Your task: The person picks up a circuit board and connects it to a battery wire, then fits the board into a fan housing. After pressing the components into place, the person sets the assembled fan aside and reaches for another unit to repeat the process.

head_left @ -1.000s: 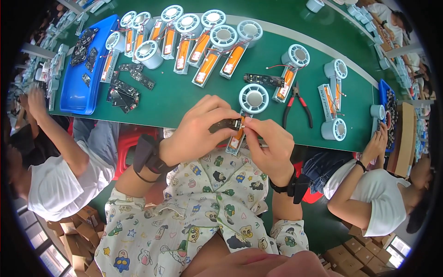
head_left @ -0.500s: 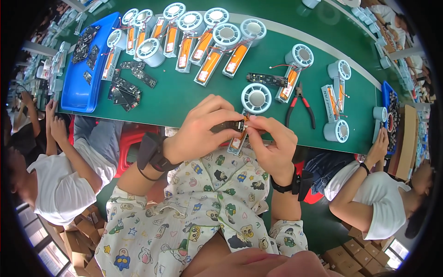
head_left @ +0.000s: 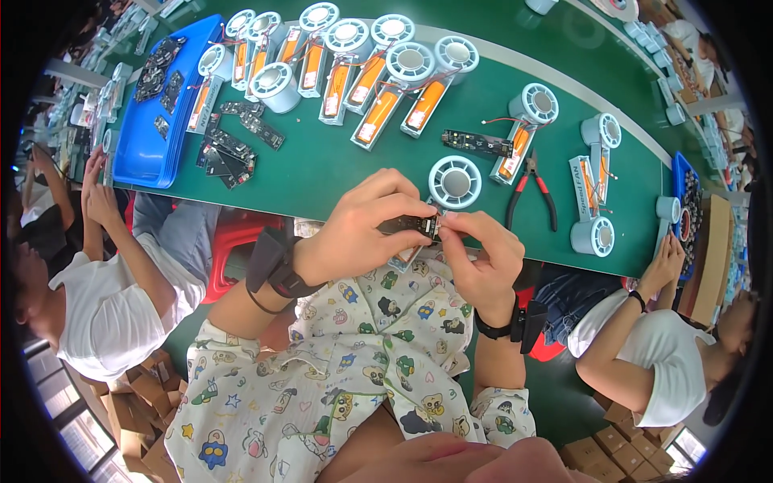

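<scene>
My left hand [head_left: 372, 219] had its thumb and fingers closed on a slim black circuit board [head_left: 407, 224], holding it crosswise at the near edge of the dark green tabletop [head_left: 338, 157]. The board's right end poked out toward my right hand [head_left: 485, 256], whose thumb and forefinger came close together just there; I cannot tell whether they gripped anything, the spot being so small. Under the board, partly hidden by my fingers, was a pale blue fan with a round spoked head [head_left: 455, 182]; the head lay just beyond my hands, the narrow body pointing toward my lap.

Past it lay a second long black board [head_left: 477, 143], near pliers with red-and-black handles [head_left: 531, 167]. Off to the left, loose black boards [head_left: 230, 146] were heaped beside a bright blue plastic tray [head_left: 145, 161]. Farther back, pale blue fans with orange cells [head_left: 377, 119] crowded together.
</scene>
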Demonstrator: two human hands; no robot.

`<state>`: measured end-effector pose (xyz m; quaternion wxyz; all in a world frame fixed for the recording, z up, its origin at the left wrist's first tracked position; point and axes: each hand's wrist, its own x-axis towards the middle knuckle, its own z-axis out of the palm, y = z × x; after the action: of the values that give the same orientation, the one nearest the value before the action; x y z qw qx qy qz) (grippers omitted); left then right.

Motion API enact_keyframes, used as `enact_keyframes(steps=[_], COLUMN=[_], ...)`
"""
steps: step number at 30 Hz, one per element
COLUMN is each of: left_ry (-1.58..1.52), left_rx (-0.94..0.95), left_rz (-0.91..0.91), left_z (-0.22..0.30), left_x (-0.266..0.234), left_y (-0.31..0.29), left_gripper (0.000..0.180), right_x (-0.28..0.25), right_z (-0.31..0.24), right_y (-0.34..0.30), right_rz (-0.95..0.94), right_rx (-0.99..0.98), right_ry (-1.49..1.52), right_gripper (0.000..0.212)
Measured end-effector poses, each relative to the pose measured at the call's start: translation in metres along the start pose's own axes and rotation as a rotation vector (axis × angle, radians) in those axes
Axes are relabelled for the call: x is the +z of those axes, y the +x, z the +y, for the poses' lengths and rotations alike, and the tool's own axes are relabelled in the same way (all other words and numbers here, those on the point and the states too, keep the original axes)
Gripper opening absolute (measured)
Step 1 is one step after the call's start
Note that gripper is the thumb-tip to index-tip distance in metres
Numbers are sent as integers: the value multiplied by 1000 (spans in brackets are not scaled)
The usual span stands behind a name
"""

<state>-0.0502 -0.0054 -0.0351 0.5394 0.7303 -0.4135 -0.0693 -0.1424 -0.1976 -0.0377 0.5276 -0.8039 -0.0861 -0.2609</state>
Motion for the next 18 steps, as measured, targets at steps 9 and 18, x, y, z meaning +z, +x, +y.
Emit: enact_keyframes(steps=[9, 18], left_ry=[-75, -137], left_rx=[-83, -1], left_rz=[-32, 35], left_z=[3, 0], left_x=[-9, 2], left_y=[1, -1], left_gripper=[44, 39], right_x=[5, -1], right_z=[0, -1], right_y=[3, -10], right_rz=[15, 25], right_rx=[-54, 48], right_ry=[49, -3], right_gripper=[24, 19])
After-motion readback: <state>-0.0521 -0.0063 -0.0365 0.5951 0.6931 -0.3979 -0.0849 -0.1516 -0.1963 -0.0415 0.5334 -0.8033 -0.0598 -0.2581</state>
